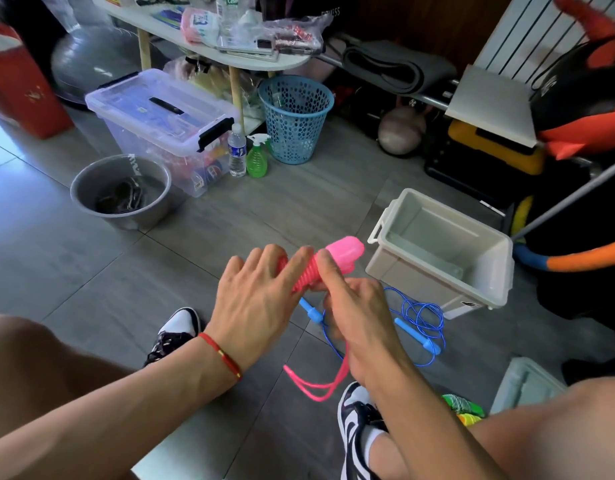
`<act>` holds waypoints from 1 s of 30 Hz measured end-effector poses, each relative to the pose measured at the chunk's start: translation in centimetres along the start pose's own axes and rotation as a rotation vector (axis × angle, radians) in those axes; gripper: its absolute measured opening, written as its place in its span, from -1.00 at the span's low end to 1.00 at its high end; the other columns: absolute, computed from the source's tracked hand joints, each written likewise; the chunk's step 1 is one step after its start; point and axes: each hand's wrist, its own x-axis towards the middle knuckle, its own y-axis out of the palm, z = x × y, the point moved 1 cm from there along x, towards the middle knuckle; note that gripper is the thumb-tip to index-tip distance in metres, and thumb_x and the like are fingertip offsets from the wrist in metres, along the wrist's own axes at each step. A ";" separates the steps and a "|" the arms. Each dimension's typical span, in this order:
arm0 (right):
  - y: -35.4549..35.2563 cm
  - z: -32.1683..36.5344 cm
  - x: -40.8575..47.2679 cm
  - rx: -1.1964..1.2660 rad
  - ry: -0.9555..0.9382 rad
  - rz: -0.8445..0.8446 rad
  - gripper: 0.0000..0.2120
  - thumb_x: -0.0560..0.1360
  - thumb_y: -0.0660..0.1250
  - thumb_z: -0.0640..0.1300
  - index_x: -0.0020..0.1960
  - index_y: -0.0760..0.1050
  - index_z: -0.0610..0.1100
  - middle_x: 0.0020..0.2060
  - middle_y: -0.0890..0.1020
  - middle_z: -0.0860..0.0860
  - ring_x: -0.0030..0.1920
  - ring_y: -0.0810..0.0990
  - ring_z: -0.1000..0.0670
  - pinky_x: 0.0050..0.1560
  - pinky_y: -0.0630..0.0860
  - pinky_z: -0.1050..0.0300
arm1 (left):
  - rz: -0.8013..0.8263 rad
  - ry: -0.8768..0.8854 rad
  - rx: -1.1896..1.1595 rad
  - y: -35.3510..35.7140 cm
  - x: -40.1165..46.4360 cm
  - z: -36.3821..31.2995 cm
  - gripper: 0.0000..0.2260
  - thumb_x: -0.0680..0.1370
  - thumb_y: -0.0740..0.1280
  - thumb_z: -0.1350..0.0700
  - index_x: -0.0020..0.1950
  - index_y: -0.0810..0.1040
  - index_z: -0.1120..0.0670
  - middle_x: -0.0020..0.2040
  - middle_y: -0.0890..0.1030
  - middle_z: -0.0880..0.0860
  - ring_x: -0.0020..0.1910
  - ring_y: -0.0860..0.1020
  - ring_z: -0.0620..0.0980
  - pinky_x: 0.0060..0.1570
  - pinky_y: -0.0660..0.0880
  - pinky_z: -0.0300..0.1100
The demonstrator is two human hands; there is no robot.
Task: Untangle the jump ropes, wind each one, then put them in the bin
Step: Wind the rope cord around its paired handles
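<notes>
Floor: grey tiles, seen from above by a seated person whose bare knees and black-and-white sneakers frame the near edge.

Far side: a white tabletop is piled with packets and bottles; beneath and beside it are set a clear lidded storage box, a blue mesh wastebasket, a water bottle and a green spray bottle. A grey round basin is placed at left, holding dark items that cannot be identified.

Bin: pale, rectangular, open-topped, set on the floor right of centre, just beyond the hands.

Pink jump rope: held up in mid-air between both hands, its cord wound in close turns around the pink handles, whose ends project toward the bin. A loose loop of pink cord is left hanging below the hands.

Left hand: back turned up, fingers spread over the wound coil, a red string bracelet on the wrist; the grip underneath is hidden.

Right hand: fingers curled around the near part of the bundle, forefinger laid along the coil.

Blue jump rope: lying loose on the floor beside the bin, partly covered by the right hand.

Right edge: red-and-black items are cut off and hard to make out.
</notes>
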 end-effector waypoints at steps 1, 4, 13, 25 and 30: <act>-0.2 0.1 0.0 0.010 -0.003 -0.023 -0.27 0.49 0.34 0.35 -0.27 0.48 -0.39 -0.49 0.18 0.02 -0.43 0.14 -0.01 -0.42 0.12 0.16 | -0.010 0.036 -0.030 0.3 -0.2 -0.1 -0.55 0.55 0.41 -0.06 0.42 0.50 -0.04 -0.04 0.52 0.04 -0.18 0.53 0.13 -0.24 0.43 0.01; -1.3 0.1 0.2 -0.116 -0.102 -0.030 -0.37 0.52 0.35 0.28 -0.42 0.27 -0.19 -0.51 0.18 0.05 -0.44 0.14 0.02 -0.45 0.12 0.15 | 0.081 -0.010 -0.395 0.2 -0.7 -0.2 -0.46 0.52 0.39 -0.13 0.49 0.46 -0.07 0.07 0.50 -0.02 -0.13 0.53 0.00 -0.16 0.52 -0.06; -2.0 -1.7 1.2 -0.128 -0.334 0.273 -0.57 0.55 0.34 0.14 -0.34 0.57 -0.14 -0.48 0.45 0.07 -0.39 0.38 0.07 -0.32 0.36 0.11 | 0.754 -0.481 -1.506 -1.5 1.1 1.5 -0.67 0.62 0.26 -0.01 0.23 0.56 0.20 0.04 0.67 0.26 -0.14 0.60 0.20 -0.12 0.53 0.11; 1.8 -2.8 -0.3 -0.258 -0.066 0.079 -0.68 0.64 0.25 -0.05 -0.17 0.67 -0.14 -0.50 0.57 0.08 -0.42 0.39 0.06 -0.38 0.43 0.17 | 0.311 -0.525 -0.666 1.0 1.1 2.9 -0.87 0.64 0.32 0.02 0.17 0.58 -0.03 -0.32 0.60 -0.21 -0.25 0.57 -0.09 -0.27 0.38 -0.37; 1.1 -2.3 -0.7 -0.376 -0.167 0.090 -0.67 0.63 0.25 -0.13 -0.22 0.63 -0.24 -0.57 0.52 0.15 -0.54 0.38 0.10 -0.39 0.34 0.15 | 0.211 -0.337 -0.523 1.7 0.5 2.4 -0.66 0.60 0.27 -0.10 0.27 0.53 0.06 -0.13 0.63 0.04 -0.14 0.59 0.23 -0.16 0.52 0.01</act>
